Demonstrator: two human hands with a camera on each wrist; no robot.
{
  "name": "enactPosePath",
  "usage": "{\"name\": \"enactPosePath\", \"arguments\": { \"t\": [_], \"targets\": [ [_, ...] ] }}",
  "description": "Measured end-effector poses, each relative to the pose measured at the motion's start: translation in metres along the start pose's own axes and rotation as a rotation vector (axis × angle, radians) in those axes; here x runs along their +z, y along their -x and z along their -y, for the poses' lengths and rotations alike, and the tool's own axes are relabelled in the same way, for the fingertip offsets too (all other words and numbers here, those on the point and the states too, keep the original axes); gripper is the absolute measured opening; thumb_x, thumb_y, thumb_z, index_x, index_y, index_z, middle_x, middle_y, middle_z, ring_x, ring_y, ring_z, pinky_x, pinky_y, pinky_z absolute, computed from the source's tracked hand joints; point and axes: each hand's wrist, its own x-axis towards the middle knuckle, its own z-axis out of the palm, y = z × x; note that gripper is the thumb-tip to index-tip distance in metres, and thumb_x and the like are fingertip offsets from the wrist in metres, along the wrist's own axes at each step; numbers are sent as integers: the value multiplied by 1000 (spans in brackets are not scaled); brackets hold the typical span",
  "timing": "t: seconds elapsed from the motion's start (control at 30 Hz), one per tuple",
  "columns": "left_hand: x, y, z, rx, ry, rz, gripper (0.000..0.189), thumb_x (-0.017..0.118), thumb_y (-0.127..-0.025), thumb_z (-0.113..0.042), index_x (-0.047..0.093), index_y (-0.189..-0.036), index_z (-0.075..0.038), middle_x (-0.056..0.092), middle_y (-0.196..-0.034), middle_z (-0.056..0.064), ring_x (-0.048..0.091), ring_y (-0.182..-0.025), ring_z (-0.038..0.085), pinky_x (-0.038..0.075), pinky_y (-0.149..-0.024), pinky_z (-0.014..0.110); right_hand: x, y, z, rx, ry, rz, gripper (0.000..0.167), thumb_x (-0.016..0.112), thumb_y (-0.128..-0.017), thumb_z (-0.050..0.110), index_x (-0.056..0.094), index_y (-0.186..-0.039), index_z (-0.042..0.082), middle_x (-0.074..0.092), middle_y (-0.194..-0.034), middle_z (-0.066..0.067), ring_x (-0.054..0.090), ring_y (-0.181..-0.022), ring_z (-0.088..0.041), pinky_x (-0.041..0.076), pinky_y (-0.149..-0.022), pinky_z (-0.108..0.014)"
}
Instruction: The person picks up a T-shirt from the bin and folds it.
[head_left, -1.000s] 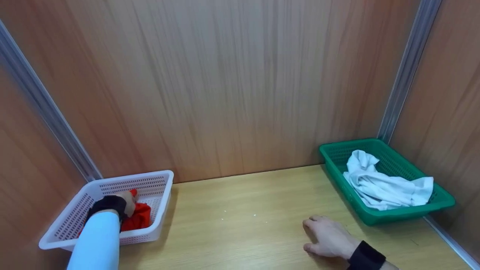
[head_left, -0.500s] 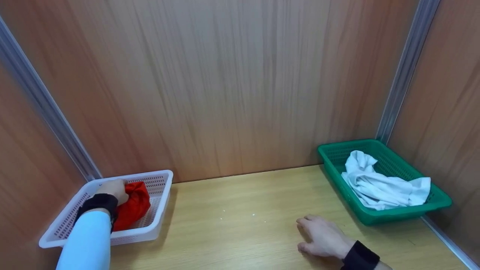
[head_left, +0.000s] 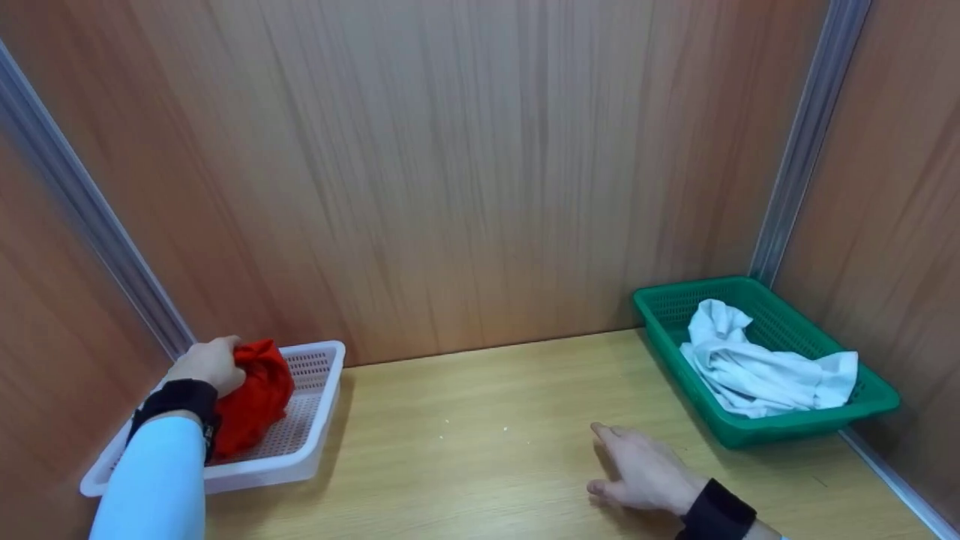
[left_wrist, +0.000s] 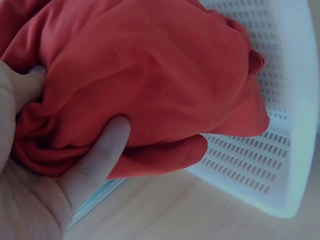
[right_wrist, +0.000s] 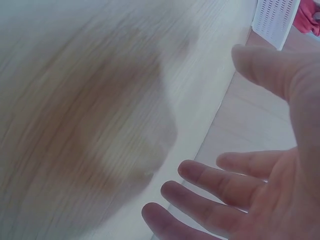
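A crumpled red cloth (head_left: pixel 255 401) hangs in the grip of my left hand (head_left: pixel 204 367), raised at the left part of the white basket (head_left: pixel 330 405). Seen from the left wrist, thumb and a finger pinch bunched folds of the red cloth (left_wrist: pixel 150 75), and its bulk covers much of the basket. The other fingers are hidden there. My right hand (head_left: pixel 645 469) is low over the table, fingers spread and relaxed, holding nothing. In the right wrist view, the right hand (right_wrist: pixel 260 195) shows its fingers apart from one another.
A green basket (head_left: pixel 806 429) stands at the back right with a rumpled white cloth (head_left: pixel 765 375) inside. Wooden panels (head_left: pixel 480 172) wall in the back and both sides of the table (head_left: pixel 420 480). Several tiny white specks lie mid-table.
My left hand has come up and leftward out of the white basket, lifting the red cloth with it. The right hand has stayed almost in place, its fingers slightly more extended.
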Motion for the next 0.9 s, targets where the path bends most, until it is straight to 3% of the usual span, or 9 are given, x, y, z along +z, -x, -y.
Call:
{"name": "enactPosePath", "arguments": {
  "t": [0.2, 0.3, 0.43, 0.6, 0.73, 0.9],
  "targets": [
    [-10, 1, 9, 18, 22, -51, 75, 55, -102, -8, 28, -168, 13, 50, -152, 49, 56, -118, 56, 52, -112, 75, 3, 2, -1, -42, 12, -24, 105, 91, -90, 55, 45, -168, 2, 60, -162, -29, 60, -149, -48, 48, -123, -70],
    [-18, 0, 6, 40, 24, -77, 77, 55, -101, -9, 27, -170, 12, 47, -156, 49, 55, -121, 57, 49, -115, 78, 2, 1, -1, -37, 8, -25, 105, 90, -91, 56, 44, -169, 3, 59, -163, -29, 61, -149, -48, 48, -123, -70],
    [-29, 2, -10, 63, 46, -99, 76, 55, -102, -9, 27, -171, 8, 52, -151, 47, 55, -117, 56, 51, -112, 78, 0, 1, -1, -21, 6, -14, 105, 90, -91, 57, 43, -169, 3, 58, -164, -30, 60, -150, -49, 48, -122, -71],
    [-43, 1, -31, 122, 46, -159, 67, 53, -100, -9, 38, -164, 5, 60, -133, 39, 57, -106, 50, 55, -96, 65, -1, 2, -1, -43, 12, -31, 105, 89, -91, 57, 44, -169, 3, 58, -164, -30, 60, -150, -49, 48, -123, -71],
    [-56, 5, -48, 174, 48, -221, 49, 52, -98, -9, 50, -146, 1, 61, -119, 32, 59, -99, 47, 52, -86, 56, -3, 8, 0, -99, 13, -70, 103, 90, -91, 55, 46, -167, 1, 60, -161, -31, 63, -146, -49, 50, -121, -70],
    [-75, 14, -70, 214, 66, -271, 32, 54, -99, -7, 52, -131, -3, 58, -109, 27, 58, -95, 44, 51, -79, 49, -7, 13, 2, -110, -5, -69, 102, 90, -91, 53, 46, -167, 1, 59, -162, -32, 62, -147, -50, 49, -122, -69]
  ]
}}
